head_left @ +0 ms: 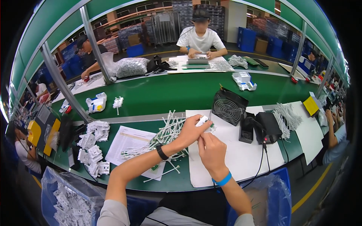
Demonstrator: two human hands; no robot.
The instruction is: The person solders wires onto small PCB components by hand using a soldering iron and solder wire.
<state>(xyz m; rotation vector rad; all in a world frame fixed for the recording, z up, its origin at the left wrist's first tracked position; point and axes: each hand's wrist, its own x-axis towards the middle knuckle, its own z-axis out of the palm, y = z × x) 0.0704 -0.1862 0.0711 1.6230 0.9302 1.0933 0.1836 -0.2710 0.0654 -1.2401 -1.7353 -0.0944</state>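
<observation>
My left hand (189,132) grips a small white plastic part (202,121) between thumb and fingers, above a white board (235,162). Close below it, my right hand (212,150) is closed in a pinch; what its fingertips hold is hidden. A bit of green and white (212,128) shows just beyond the fingers, too small to name. Beside and partly under my left forearm lies a loose heap of white cables (169,132) with small green ends. Some of them rest on a printed paper sheet (122,145).
White plastic housings (90,160) are piled at the left. A black fan (229,105), a black box (268,128) and a cable bundle (288,118) stand right. Beyond runs a green belt (169,92); across it sits a person (201,39). Blue bins (100,199) (284,188) flank me.
</observation>
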